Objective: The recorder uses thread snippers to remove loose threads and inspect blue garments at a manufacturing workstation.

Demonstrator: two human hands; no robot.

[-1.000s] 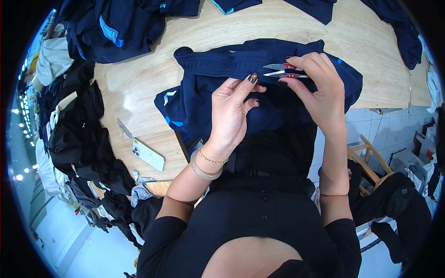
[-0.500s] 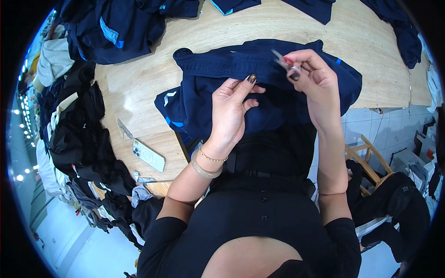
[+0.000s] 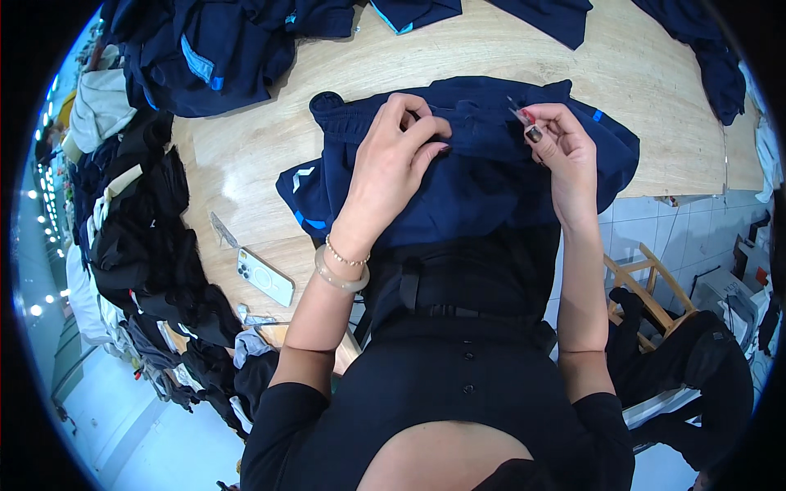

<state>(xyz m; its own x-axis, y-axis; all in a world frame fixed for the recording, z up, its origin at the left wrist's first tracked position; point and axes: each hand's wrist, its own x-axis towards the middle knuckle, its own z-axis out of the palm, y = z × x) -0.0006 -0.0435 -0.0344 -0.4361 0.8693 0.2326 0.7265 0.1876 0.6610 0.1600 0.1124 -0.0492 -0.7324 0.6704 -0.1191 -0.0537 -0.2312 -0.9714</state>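
Note:
A navy garment [image 3: 483,184] with a gathered elastic waistband and bright blue trim is spread at the near edge of the table in front of me. My left hand [image 3: 393,155] rests over its waistband, palm down, with fingers curled and thumb and forefinger drawn together at the fabric. Beyond the waistband's right part, my right hand [image 3: 569,155] grips small thread snips [image 3: 522,114] with a red part, their tips pointing up and left. The snips are apart from my left hand, and some of them is hidden by my fingers.
The wooden table [image 3: 458,53] bears a heap of navy clothes [image 3: 213,61] at the far left. A phone [image 3: 264,277] lies at the left near a second small metal tool [image 3: 223,231]. Dark clothes [image 3: 143,237] pile along the left side; a wooden stool [image 3: 651,282] stands at right.
My left hand has turned palm down and shifted left along the waistband. My right hand, with the snips, has moved slightly right and nearer to me.

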